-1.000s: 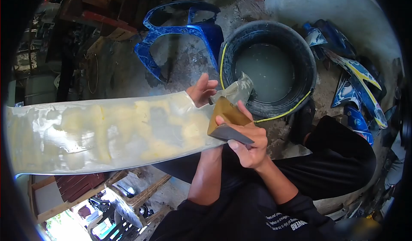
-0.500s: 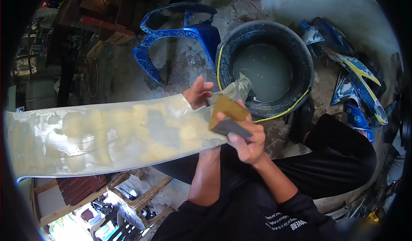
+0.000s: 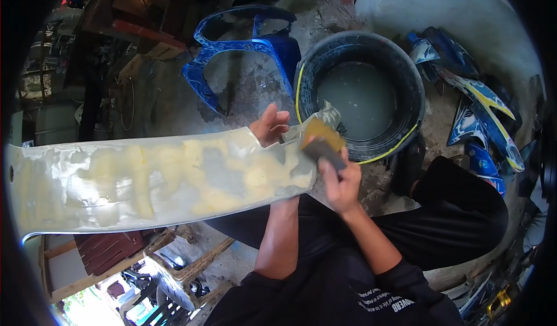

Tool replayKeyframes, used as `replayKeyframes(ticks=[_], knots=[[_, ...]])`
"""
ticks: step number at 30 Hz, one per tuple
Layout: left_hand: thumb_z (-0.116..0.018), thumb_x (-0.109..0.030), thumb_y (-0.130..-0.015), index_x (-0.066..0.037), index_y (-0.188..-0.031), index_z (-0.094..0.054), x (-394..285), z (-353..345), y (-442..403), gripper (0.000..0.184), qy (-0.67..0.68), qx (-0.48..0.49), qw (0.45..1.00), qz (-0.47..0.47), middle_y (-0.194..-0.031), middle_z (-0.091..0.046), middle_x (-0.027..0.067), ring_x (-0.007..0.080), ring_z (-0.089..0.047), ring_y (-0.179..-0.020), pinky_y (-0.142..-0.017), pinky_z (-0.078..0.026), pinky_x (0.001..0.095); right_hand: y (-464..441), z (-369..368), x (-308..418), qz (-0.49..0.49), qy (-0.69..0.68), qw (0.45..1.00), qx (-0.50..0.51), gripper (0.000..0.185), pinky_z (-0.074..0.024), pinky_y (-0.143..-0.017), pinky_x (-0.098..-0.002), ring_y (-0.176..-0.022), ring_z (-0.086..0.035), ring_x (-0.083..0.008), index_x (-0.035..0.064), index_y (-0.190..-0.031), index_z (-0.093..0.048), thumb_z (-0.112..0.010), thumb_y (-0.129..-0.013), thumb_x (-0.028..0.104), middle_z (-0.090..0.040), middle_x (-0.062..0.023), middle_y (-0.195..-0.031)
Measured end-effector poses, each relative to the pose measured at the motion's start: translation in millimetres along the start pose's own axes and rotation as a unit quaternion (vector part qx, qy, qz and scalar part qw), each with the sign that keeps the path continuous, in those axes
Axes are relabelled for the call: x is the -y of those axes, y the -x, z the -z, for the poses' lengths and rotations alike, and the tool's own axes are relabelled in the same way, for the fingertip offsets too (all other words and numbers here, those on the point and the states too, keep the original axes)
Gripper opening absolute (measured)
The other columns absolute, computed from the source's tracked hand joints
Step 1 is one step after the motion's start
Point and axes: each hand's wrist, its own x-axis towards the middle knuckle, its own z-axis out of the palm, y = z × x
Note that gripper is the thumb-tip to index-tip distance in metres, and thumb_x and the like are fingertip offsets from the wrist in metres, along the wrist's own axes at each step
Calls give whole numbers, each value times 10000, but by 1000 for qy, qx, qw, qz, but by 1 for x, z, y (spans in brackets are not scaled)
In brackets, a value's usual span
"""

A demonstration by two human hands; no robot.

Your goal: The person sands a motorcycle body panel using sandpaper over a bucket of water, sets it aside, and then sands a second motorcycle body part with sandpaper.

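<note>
Cream panel (image 3: 156,175) partly over left hand (image 3: 270,126), sheet (image 3: 321,147) in right hand (image 3: 342,188)

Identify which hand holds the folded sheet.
The right hand grips the folded sheet near one end of the pale panel. The left hand, extended from beneath the panel, shows open past its far edge, without any sheet.

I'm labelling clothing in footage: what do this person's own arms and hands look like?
The left hand and right hand show no glove; the left is partly hidden. Black sleeves stop well short of them, and the black top bears white lettering.
</note>
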Motion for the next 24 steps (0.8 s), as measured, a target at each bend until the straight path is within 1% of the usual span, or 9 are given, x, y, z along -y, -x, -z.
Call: replayKeyframes(ticks=[3,8,11,13,15,17,20,22,24], knots=[[-767,-206,-832,-29,-1429,-491,-7,-6,2,681,14,-55,998,32,-1232,-613,84,184,-558,-1144,-952,-463,313,-2,6,-24,-147,-19,987,-56,146,-370,-1103,-407,-1133,-654,-276,-86,-940,-732,-660,-900,34,-747,-157,-1052],[-668,-314,-910,-31,-1428,-495,-5,-12,1,615,-90,-30,995,-21,-1238,-617,82,177,-567,-1138,-947,-470,313,0,-1,26,30,-47,997,49,232,-288,-1168,-460,-1152,-656,-309,-72,-1059,-723,-625,-862,1,-733,-168,-1101],[-771,-214,-842,-37,-1390,-548,-4,-9,-2,618,-56,-42,996,-50,-1132,-633,113,198,-626,-1064,-867,-513,306,0,-1,14,-10,-56,998,31,192,-273,-1176,-478,-1148,-660,-313,-69,-999,-733,-630,-855,5,-733,-177,-1091],[-616,-369,-939,-25,-1426,-498,-12,-12,-1,608,-45,-53,997,13,-1228,-621,88,181,-574,-1124,-945,-474,317,0,4,-22,-81,-5,997,-15,161,-320,-1013,-411,-985,-621,-234,-69,-959,-721,-624,-902,46,-697,-127,-952],[-615,-371,-938,-23,-1428,-496,-11,-9,0,613,-34,-51,998,17,-1232,-619,91,182,-573,-1125,-945,-474,317,-3,9,-41,-147,32,988,-41,183,-367,-851,-344,-822,-583,-155,-68,-919,-709,-619,-949,88,-660,-77,-813],[-615,-372,-937,-21,-1429,-494,-11,-8,-1,617,-26,-47,998,21,-1237,-617,94,182,-573,-1127,-946,-474,317,5,9,-42,-134,14,990,-40,179,-346,-866,-352,-833,-582,-165,-73,-956,-708,-607,-945,75,-660,-72,-826],[-611,-375,-936,-19,-1432,-490,-13,-10,1,623,-62,-42,997,12,-1246,-616,99,180,-573,-1131,-947,-474,317,3,3,-1,-51,-51,997,-12,194,-271,-1172,-473,-1096,-683,-288,-71,-1026,-723,-610,-893,14,-745,-152,-1047],[-608,-366,-934,-17,-1435,-487,-9,-4,2,622,-43,-36,998,26,-1243,-615,101,180,-571,-1134,-950,-475,321,1,3,2,19,-49,998,29,257,-238,-1184,-495,-1134,-667,-284,-63,-1101,-703,-599,-872,-9,-732,-154,-1104],[-608,-362,-934,-16,-1436,-485,-11,-7,0,621,-36,-39,998,22,-1244,-613,102,183,-569,-1139,-955,-472,319,2,5,-16,-31,-54,998,22,194,-257,-1181,-478,-1110,-675,-282,-66,-1032,-721,-611,-893,15,-741,-160,-1060]])
